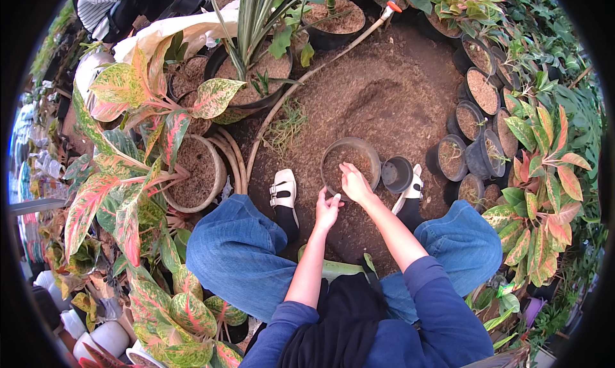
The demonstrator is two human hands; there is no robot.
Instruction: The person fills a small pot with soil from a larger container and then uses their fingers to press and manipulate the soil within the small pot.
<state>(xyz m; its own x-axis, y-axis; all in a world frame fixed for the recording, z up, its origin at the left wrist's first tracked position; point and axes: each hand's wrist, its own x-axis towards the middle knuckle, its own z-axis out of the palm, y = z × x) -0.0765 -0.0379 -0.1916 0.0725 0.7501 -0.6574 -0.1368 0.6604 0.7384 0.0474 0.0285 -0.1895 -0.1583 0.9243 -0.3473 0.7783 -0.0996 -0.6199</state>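
A wide dark plastic pot point(329, 153) with brown soil inside stands on the ground between my feet. My left hand point(327, 213) is at its near left rim, with fingers and thumb around the edge. My right hand point(356, 182) reaches over the near rim, its bent fingertips above or at the soil point(342, 155). Whether something small is between those fingers is hidden. Touching or almost touching the wide pot on its right is a small black plastic pot point(398, 175), with a little soil at its bottom.
A hose point(283, 101) with an orange-tipped end point(394, 6) curves along the left. Pulled grass point(287, 128) lies on the soil ground point(384, 89). Several soil-filled pots point(468, 120) line the right. Potted aglaonemas point(144, 176) crowd the left. A person's striped sleeve point(98, 7) shows at upper left.
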